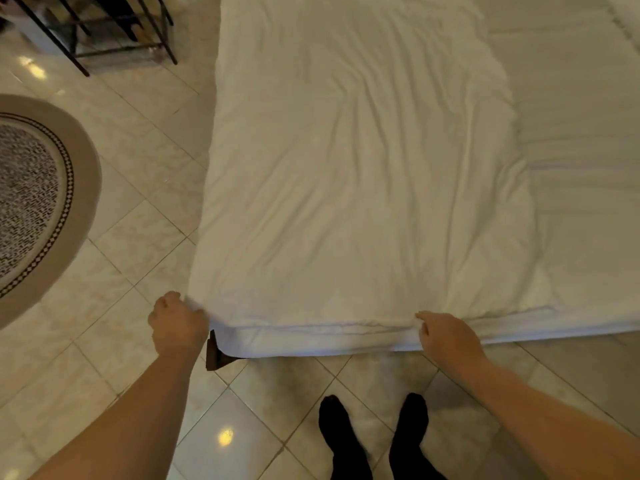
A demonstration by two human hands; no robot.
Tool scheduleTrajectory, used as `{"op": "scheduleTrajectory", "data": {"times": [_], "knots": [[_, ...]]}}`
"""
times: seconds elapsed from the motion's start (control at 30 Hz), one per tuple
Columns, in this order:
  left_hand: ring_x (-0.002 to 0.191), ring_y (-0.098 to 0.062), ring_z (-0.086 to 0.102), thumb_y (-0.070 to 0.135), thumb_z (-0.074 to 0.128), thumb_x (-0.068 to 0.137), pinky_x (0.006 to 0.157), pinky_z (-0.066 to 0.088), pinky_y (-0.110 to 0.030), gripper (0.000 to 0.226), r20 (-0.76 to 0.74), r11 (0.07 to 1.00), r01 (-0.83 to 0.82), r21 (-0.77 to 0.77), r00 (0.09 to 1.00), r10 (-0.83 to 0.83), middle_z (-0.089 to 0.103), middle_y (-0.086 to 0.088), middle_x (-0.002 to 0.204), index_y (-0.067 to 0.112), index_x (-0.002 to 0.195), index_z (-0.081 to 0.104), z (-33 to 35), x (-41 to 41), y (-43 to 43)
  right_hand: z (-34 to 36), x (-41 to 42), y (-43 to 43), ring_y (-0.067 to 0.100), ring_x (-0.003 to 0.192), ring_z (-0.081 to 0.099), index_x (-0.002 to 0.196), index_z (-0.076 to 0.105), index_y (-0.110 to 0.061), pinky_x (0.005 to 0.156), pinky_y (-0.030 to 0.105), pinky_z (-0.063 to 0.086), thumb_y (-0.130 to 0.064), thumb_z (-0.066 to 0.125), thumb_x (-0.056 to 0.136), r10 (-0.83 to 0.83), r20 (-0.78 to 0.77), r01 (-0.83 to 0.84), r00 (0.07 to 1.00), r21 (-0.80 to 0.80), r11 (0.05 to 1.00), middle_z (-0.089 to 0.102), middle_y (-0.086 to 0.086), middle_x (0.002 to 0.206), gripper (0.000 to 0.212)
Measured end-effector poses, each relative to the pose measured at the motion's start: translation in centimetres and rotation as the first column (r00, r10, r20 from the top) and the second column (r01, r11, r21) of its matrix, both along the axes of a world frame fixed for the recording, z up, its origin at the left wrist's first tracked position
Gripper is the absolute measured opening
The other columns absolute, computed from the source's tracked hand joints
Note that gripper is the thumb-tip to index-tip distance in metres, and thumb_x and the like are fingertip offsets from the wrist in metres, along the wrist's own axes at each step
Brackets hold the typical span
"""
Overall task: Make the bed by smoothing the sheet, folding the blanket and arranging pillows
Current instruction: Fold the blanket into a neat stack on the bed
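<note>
the blanket [346, 168] fills the centre of the frame, lying on the sheet [588, 133], which shows bare along the right side. a pillow [627, 12] sits in the top right corner. the left hand [178, 323] grips the blanket's lower left corner, and the right hand [446, 336] pinches its lower edge, right of centre. a rug [34, 202] lies at the left edge, a rack [104, 36] in the upper left, and two feet [374, 438] at bottom centre on the floor [138, 237].

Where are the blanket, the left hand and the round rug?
blanket [346, 168]: head view, wrinkled middle.
left hand [178, 323]: head view, back of hand.
round rug [34, 202]: head view, patterned centre.
</note>
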State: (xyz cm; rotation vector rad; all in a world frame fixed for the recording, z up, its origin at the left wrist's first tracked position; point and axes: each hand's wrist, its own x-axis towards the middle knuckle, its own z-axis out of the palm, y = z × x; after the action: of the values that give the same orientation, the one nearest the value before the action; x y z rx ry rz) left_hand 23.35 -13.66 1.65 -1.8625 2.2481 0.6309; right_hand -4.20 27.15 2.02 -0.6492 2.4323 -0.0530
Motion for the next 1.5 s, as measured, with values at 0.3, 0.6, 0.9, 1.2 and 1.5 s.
{"op": "scheduleTrajectory", "data": {"times": [0.3, 0.6, 0.9, 1.2, 1.5], "knots": [[0.15, -0.032, 0.027, 0.045, 0.037, 0.106, 0.117, 0.035, -0.05, 0.056, 0.082, 0.891, 0.365, 0.271, 0.913, -0.399, 0.024, -0.006, 0.167, 0.027, 0.159, 0.031, -4.9, -1.9, 1.0, -0.2, -2.5, -3.2, 0.028, 0.144, 0.032, 0.159, 0.017, -0.026, 0.112, 0.044, 0.037, -0.033, 0.036, 0.103, 0.01, 0.102, -0.019, 0.995, 0.085, 0.996, 0.024, 0.002, 0.163, 0.06], [0.135, -0.042, 0.04, 0.031, 0.051, 0.101, 0.103, 0.042, -0.053, 0.048, -0.033, 0.963, 0.236, 0.133, 0.972, -0.233, 0.046, -0.02, 0.143, 0.014, 0.146, 0.045, -2.0, -4.5, 3.6, 0.3, -6.1, 0.8, 0.029, 0.146, 0.028, 0.159, 0.018, -0.024, 0.117, 0.044, 0.031, -0.035, 0.037, 0.102, -0.09, 0.134, 0.079, 0.987, 0.09, 0.993, 0.024, 0.002, 0.164, 0.06], [0.144, -0.041, 0.033, 0.029, 0.05, 0.102, 0.115, 0.028, -0.052, 0.056, -0.023, 0.969, 0.239, 0.064, 0.971, -0.238, 0.041, -0.023, 0.152, 0.016, 0.155, 0.037, -3.8, -10.4, 5.5, 0.9, -13.9, 6.4, 0.038, 0.127, 0.047, 0.146, 0.043, -0.013, 0.102, 0.048, 0.044, -0.031, 0.047, 0.1, -0.425, -0.104, 0.407, 0.899, -0.153, 0.9, 0.051, 0.015, 0.142, 0.05], [0.134, -0.05, 0.037, 0.027, 0.046, 0.103, 0.113, 0.029, -0.059, 0.051, 0.061, 0.981, 0.184, -0.06, 0.982, -0.18, 0.038, -0.027, 0.144, 0.019, 0.151, 0.034, -8.9, -11.1, 7.3, -3.4, -20.1, 15.0, 0.04, 0.134, 0.044, 0.153, 0.032, -0.012, 0.108, 0.053, 0.041, -0.041, 0.054, 0.095, -0.738, 0.026, 0.728, 0.674, -0.191, 0.658, 0.042, 0.017, 0.152, 0.068], [0.142, -0.049, 0.029, 0.032, 0.041, 0.104, 0.118, 0.025, -0.057, 0.054, 0.125, 0.982, 0.182, -0.055, 0.977, -0.174, 0.029, -0.026, 0.156, 0.02, 0.155, 0.03, -10.1, -11.2, 7.6, -5.4, -20.9, 17.5, 0.031, 0.084, 0.054, 0.106, 0.063, 0.0, 0.076, 0.037, 0.044, -0.02, 0.06, 0.096, -0.726, -0.032, 0.708, 0.687, -0.195, 0.679, 0.064, 0.02, 0.105, 0.022]]}}
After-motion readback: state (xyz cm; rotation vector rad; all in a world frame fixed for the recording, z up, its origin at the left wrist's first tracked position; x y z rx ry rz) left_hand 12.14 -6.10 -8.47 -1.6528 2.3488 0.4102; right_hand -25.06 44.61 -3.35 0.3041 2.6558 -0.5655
